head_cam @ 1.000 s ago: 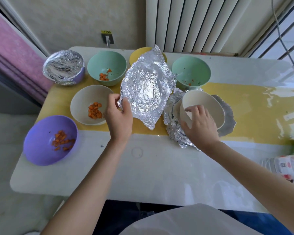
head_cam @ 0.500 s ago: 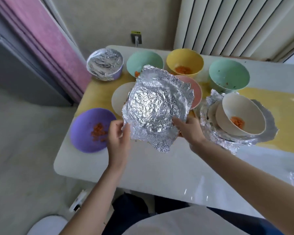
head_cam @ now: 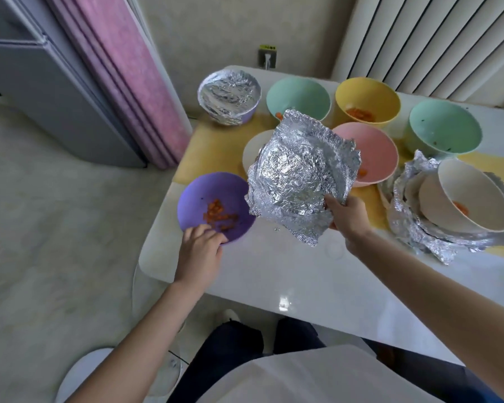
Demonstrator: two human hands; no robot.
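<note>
While the right hand (head_cam: 348, 216) pinches crinkled, dished foil (head_cam: 300, 175), the left hand (head_cam: 201, 244)—seemingly—grips the purple bowl (head_cam: 198, 196).

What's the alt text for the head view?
The right hand holds a crumpled foil sheet above the table while the left hand grips the rim of a purple bowl of orange bits. Behind stand more bowls, one foil-covered.

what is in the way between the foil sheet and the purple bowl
Nothing visible. The right hand holds the foil sheet just beside the purple bowl; only the left hand grips its near rim.
</note>
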